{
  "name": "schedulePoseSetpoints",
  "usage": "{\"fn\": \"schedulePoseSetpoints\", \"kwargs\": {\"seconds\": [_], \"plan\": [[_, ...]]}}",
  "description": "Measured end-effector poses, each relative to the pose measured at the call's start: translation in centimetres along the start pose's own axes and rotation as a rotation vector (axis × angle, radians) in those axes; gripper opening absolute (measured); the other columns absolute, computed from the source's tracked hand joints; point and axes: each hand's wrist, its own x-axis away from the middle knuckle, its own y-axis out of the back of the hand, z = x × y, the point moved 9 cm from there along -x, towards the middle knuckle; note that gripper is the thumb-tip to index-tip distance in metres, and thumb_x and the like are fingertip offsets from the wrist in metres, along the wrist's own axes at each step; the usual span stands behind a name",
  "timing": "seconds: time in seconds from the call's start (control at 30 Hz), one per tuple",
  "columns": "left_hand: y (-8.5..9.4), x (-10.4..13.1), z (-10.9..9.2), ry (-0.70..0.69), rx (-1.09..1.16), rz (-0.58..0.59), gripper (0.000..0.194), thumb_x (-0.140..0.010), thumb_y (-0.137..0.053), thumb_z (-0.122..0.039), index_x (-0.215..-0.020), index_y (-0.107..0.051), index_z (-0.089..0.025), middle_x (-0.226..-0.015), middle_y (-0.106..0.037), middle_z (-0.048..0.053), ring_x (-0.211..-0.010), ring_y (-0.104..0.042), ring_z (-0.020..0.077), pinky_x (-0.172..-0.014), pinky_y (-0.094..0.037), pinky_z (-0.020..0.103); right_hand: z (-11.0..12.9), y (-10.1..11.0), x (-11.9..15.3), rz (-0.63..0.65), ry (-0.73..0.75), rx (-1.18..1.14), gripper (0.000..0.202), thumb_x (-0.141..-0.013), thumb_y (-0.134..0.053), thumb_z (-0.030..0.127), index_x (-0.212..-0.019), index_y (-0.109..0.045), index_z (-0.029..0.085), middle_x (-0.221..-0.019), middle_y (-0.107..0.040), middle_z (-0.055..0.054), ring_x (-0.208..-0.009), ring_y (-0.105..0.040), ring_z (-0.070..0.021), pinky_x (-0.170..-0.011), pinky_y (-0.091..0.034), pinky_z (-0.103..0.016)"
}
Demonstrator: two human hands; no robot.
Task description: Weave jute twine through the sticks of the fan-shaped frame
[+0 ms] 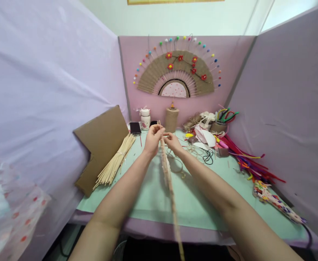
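Near the middle of the green-covered table, my left hand (153,139) pinches the far end of a long, narrow piece made of pale sticks (172,188), seen edge-on. The piece runs from my fingertips back toward my body, past the table's near edge. My right hand (172,141) is at the same far end, its thumb and fingers pressed together beside the sticks; what they hold is too small to make out. Thin twine (178,170) lies in loose loops on the table under my right forearm.
A bundle of sticks (115,161) and folded cardboard (101,137) lie left. A twine spool (172,119) and white bottle (145,119) stand behind. Pipe cleaners (246,159), a tool pot (219,127) and a patterned glue gun (277,203) are right. A decorated fan (153,74) hangs behind.
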Motion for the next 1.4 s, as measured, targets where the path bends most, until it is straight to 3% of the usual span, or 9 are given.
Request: {"fn": "schedulePoseSetpoints", "kwargs": {"seconds": [0.17, 0.43, 0.73, 0.9, 1.0, 1.1, 1.17, 1.3, 1.4], "plan": [[2.2, -0.9, -0.9, 0.120, 0.166, -0.038, 0.022, -0.078, -0.072, -0.033, -0.084, -0.056, -0.020, -0.082, -0.060, -0.002, -0.064, -0.055, 0.0088, -0.059, -0.045, 0.023, -0.5, 1.4, -0.3, -0.088, -0.036, -0.045, 0.032, -0.079, -0.060, 0.041, -0.102, -0.060, 0.019, -0.060, -0.054, 0.006, -0.052, -0.048, -0.0106, -0.047, -0.037, -0.021], [0.4, -0.6, -2.0, 0.307, 0.039, 0.246, 0.029, -0.069, -0.082, -0.033, -0.083, -0.063, -0.016, -0.096, -0.070, 0.005, -0.078, -0.066, 0.0156, -0.073, -0.056, 0.033, -1.3, 4.8, 2.0, -0.162, -0.049, -0.104, 0.030, -0.072, -0.064, 0.045, -0.086, -0.052, 0.022, -0.056, -0.051, 0.007, -0.046, -0.042, -0.0095, -0.046, -0.032, -0.022], [-1.0, -1.1, -3.5, 0.281, -0.107, 0.366, 0.023, -0.072, -0.081, -0.028, -0.082, -0.065, -0.014, -0.110, -0.070, 0.013, -0.086, -0.071, 0.0232, -0.077, -0.060, 0.042, -3.0, 10.4, 4.9, -0.224, -0.112, -0.087, 0.034, -0.069, -0.068, 0.049, -0.077, -0.049, 0.022, -0.054, -0.050, 0.006, -0.046, -0.040, -0.0093, -0.044, -0.031, -0.022], [-2.1, -2.7, -5.5, 0.213, -0.154, 0.308, 0.016, -0.076, -0.077, -0.026, -0.081, -0.066, -0.015, -0.107, -0.071, 0.015, -0.087, -0.072, 0.0258, -0.080, -0.059, 0.047, -3.3, 14.2, 7.0, -0.238, -0.150, 0.035, 0.030, -0.064, -0.074, 0.045, -0.072, -0.059, 0.019, -0.055, -0.056, 0.002, -0.051, -0.048, -0.0126, -0.050, -0.039, -0.025], [-2.4, -3.5, -7.1, 0.228, -0.150, 0.319, 0.017, -0.074, -0.079, -0.024, -0.081, -0.066, -0.014, -0.104, -0.071, 0.015, -0.088, -0.072, 0.0292, -0.077, -0.059, 0.049, -3.2, 19.3, 8.1, -0.407, -0.180, 0.163, 0.022, -0.065, -0.073, 0.036, -0.073, -0.062, 0.018, -0.068, -0.063, -0.004, -0.069, -0.057, -0.0200, -0.066, -0.045, -0.032], [-1.6, -4.1, -9.2, 0.176, -0.180, 0.272, 0.015, -0.075, -0.077, -0.024, -0.082, -0.067, -0.016, -0.101, -0.072, 0.011, -0.089, -0.072, 0.0283, -0.076, -0.060, 0.048, -2.0, 25.7, 10.6, -0.819, -0.215, 0.381, 0.022, -0.083, -0.054, 0.029, -0.098, -0.062, 0.014, -0.095, -0.067, -0.014, -0.094, -0.060, -0.0271, -0.084, -0.043, -0.040], [-1.0, -3.9, -9.7, 0.198, -0.196, 0.249, 0.012, -0.077, -0.076, -0.024, -0.081, -0.067, -0.016, -0.102, -0.072, 0.011, -0.090, -0.072, 0.0284, -0.078, -0.060, 0.049, -1.2, 27.5, 11.9, -0.955, -0.265, 0.585, 0.031, -0.087, -0.050, 0.025, -0.114, -0.057, 0.012, -0.111, -0.063, -0.019, -0.107, -0.057, -0.0298, -0.091, -0.042, -0.044], [-1.2, -3.0, -9.2, 0.258, -0.184, 0.317, 0.018, -0.072, -0.080, -0.025, -0.081, -0.068, -0.015, -0.106, -0.070, 0.014, -0.089, -0.071, 0.0275, -0.080, -0.060, 0.044, -2.9, 23.6, 9.9, -0.376, -0.387, 0.810, 0.056, -0.067, -0.077, 0.024, -0.120, -0.060, 0.013, -0.129, -0.053, -0.025, -0.126, -0.045, -0.0398, -0.099, -0.037, -0.053], [-1.9, -2.5, -8.7, 0.241, -0.199, 0.343, 0.020, -0.071, -0.082, -0.025, -0.083, -0.070, -0.015, -0.107, -0.071, 0.014, -0.093, -0.071, 0.0274, -0.081, -0.058, 0.042, -2.7, 18.9, 9.0, -0.054, -0.266, 0.727, 0.073, -0.051, -0.089, 0.026, -0.118, -0.064, 0.021, -0.133, -0.056, -0.015, -0.127, -0.047, -0.0328, -0.105, -0.036, -0.042]]}}
